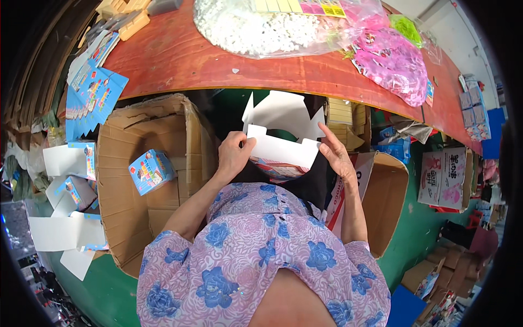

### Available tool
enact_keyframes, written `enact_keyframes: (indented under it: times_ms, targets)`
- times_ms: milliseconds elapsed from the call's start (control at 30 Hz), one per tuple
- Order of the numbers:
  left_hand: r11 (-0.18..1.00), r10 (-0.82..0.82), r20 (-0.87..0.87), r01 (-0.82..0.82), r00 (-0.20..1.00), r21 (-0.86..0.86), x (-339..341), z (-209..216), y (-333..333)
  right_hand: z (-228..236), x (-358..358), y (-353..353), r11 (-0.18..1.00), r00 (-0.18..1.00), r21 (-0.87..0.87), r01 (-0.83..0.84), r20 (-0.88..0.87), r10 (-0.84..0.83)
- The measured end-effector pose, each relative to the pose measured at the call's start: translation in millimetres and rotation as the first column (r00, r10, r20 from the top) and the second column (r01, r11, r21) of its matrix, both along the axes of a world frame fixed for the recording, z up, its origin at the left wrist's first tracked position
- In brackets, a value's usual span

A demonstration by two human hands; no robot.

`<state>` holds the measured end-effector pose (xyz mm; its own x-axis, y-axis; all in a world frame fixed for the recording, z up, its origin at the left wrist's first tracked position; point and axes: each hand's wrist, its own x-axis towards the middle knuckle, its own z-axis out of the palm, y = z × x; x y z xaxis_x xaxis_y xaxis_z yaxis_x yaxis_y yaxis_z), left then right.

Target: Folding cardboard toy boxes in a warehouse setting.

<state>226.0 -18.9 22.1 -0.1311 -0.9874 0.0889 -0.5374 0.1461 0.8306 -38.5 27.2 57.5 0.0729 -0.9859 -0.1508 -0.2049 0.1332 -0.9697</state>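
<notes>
An unfolded printed carton (283, 152), white inside with a red and blue printed outside, stands mouth-up over my lap, its flaps raised. My left hand (234, 155) pinches its near left corner between thumb and bent fingers. At the carton's right side, my right hand (338, 156) has its fingers apart and stretched out, their tips by the right flaps. Through the carton's opening some green floor shows. The carton's lower part is partly hidden by its own front wall.
Left of me, a large brown cardboard box (136, 201) holds a closed blue carton (152, 171). Opened cartons (60, 231) lie beyond it. The red table (174, 68) ahead bears blue flat cartons (95, 95), a bag of white pieces (261, 30) and a pink bag (392, 65). Another cardboard box (389, 199) stands right.
</notes>
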Motion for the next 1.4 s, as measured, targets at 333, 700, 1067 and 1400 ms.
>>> enact_keyframes:
  times_ms: [333, 700, 1067, 1400]
  targets:
    - [0.993, -0.029, 0.254, -0.001, 0.967, 0.117, 0.8, 4.0, -8.9, -12.6, 15.7, -6.9, 0.970, 0.888, -0.241, 0.018, -0.441, -0.127]
    - [0.994, 0.053, 0.381, -0.012, 0.923, -0.111, -15.0, -10.5, 7.1, -38.3, 53.9, -0.7, 0.867, 0.783, -0.420, 0.267, -0.430, -0.449]
    - [0.979, -0.145, 0.235, 0.174, 0.961, -0.108, -9.3, -10.2, -10.0, -48.8, 38.2, -6.1, 0.846, 0.853, -0.499, 0.187, -0.345, -0.391]
    - [0.908, -0.186, 0.758, 0.405, 0.625, -0.111, -10.4, 1.6, -10.5, -52.8, 41.3, -27.5, 0.881, 0.697, -0.465, -0.090, -0.661, -0.279]
